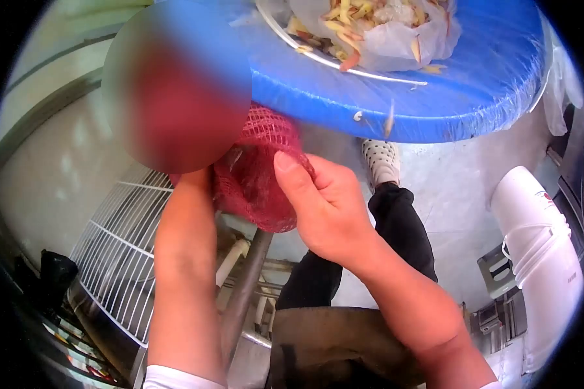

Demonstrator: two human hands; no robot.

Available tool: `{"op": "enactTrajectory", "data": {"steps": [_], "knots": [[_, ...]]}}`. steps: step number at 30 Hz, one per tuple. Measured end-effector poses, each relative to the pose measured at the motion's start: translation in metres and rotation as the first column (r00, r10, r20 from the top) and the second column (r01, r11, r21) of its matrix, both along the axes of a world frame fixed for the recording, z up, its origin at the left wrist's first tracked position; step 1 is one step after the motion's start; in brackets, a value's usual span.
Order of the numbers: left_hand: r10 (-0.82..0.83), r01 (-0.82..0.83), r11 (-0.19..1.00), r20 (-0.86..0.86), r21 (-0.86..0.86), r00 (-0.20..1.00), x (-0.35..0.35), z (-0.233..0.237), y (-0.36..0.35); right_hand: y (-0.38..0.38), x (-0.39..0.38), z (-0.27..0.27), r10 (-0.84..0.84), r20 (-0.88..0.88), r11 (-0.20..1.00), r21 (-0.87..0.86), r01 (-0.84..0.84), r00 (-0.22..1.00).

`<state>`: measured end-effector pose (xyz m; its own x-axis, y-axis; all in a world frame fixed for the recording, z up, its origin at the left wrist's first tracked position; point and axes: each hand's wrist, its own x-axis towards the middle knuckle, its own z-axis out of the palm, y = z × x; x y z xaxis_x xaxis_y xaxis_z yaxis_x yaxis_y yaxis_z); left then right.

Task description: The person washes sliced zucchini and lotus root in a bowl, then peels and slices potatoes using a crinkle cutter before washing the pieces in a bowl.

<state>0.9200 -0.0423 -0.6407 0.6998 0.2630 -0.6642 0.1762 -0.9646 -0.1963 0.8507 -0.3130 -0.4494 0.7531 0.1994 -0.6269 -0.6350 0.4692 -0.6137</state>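
A red mesh bag [259, 175] hangs just below the edge of the blue table. My right hand [324, 201] is closed on the bag's rim, the thumb on the near side and the fingers folded behind it. My left forearm [187, 253] reaches up to the bag's left side. A round blurred patch covers my left hand and the upper left part of the bag, so its fingers are hidden. What the bag contains, if anything, cannot be made out.
The blue round table [493, 78] is wrapped in clear plastic and bears peelings [350, 26] on a plastic bag. A white wire rack [123, 246] stands at the left. White buckets [538, 259] lie stacked at the right. Below is a perforated white shoe [381, 162].
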Motion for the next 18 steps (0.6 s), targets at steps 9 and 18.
{"op": "enactTrajectory", "data": {"steps": [9,18], "knots": [[-0.116,0.112,0.990,0.042,0.088,0.992,-0.022,-0.034,-0.021,-0.010,-0.006,-0.008,0.125,-0.004,0.982,-0.139,-0.125,0.992],[0.433,-0.374,0.887,0.205,-0.273,0.878,-0.026,0.065,0.018,-0.008,-0.009,-0.010,-0.083,0.168,0.992,-0.084,0.098,0.982]]}}
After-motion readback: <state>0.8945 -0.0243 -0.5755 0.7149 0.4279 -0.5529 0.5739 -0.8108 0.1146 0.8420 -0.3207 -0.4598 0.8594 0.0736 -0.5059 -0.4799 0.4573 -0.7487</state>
